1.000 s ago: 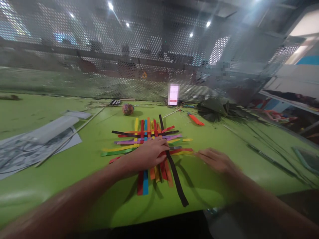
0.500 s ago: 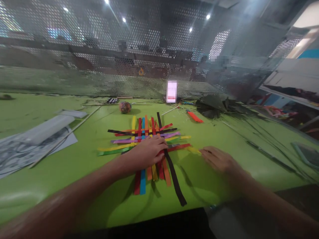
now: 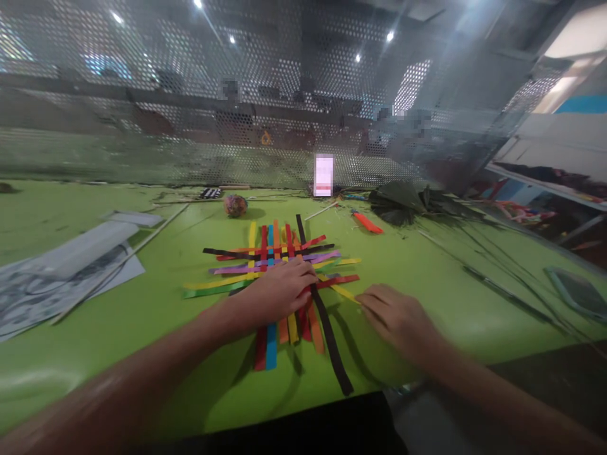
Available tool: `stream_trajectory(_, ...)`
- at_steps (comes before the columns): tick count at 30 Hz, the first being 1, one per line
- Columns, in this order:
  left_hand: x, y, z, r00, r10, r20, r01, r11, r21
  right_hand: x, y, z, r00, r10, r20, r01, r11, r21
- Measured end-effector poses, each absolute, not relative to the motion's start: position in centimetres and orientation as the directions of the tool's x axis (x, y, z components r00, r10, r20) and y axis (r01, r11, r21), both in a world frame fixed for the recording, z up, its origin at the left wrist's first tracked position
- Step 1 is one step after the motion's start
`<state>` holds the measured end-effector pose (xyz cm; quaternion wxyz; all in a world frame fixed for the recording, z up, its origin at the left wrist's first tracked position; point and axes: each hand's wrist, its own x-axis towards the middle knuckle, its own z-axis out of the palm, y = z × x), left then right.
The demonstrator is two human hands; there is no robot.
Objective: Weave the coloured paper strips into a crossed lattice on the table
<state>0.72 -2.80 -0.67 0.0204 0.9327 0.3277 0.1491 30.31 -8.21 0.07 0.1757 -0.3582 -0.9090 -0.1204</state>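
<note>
Colourful paper strips (image 3: 270, 346) lie interlaced in a loose weave on the green table. My left hand (image 3: 290, 282) rests over the lower middle of the weave, its fingers bent down onto the strips beside a long black strip (image 3: 331, 341). Its palm covers part of the crossings, and the exact hold of its fingertips is partly hidden. To the right, my right hand (image 3: 391, 316) pinches the end of a yellow strip (image 3: 344, 292), which slants from the weave down to the fingertips. A red strip (image 3: 345, 281) sticks out just above it.
A speckled ball (image 3: 235, 205) and an orange-red object (image 3: 367, 222) lie beyond the weave. Printed papers (image 3: 71, 268) with a thin stick are at left. Dark dried leaves (image 3: 396, 201), long stalks and a phone-like object (image 3: 576, 291) lie at right. A perforated screen (image 3: 275, 114) stands behind.
My right hand has moved left and slightly down, toward the weave, with the yellow strip's end still pinched. More of the yellow strip shows, slanting downward. My left hand stays on the weave.
</note>
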Motion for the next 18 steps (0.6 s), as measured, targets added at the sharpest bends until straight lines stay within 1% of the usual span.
stream_trajectory(2,0.7,-2.8,-0.7,0.746,0.611,0.265,0.6,-0.789,0.131,29.4,-8.7,0.5,-0.663,0.664,0.345,0.72,0.692,0.052)
stream_trajectory(5,0.8,-2.8,-0.6,0.747,0.609,0.265,0.597,-0.791,0.135,28.7,-9.2,1.4,-0.64,0.735,0.223,0.74,0.668,-0.078)
stream_trajectory(7,0.8,-2.7,-0.7,0.747,0.608,0.267,0.594,-0.792,0.143,28.4,-9.3,2.0,-0.636,0.76,0.138,0.739,0.65,-0.176)
stream_trajectory(9,0.7,-2.7,-0.7,0.747,0.61,0.264,0.593,-0.791,0.15,28.0,-9.4,2.3,-0.636,0.767,0.081,0.738,0.636,-0.227)
stream_trajectory(12,0.7,-2.7,-0.7,0.744,0.617,0.257,0.598,-0.786,0.156,27.2,-9.8,2.1,-0.631,0.772,0.079,0.748,0.632,-0.203)
stream_trajectory(18,0.7,-2.7,-1.0,0.736,0.621,0.27,0.61,-0.781,0.134,25.4,-11.8,0.7,-0.536,0.817,0.211,0.824,0.561,-0.081)
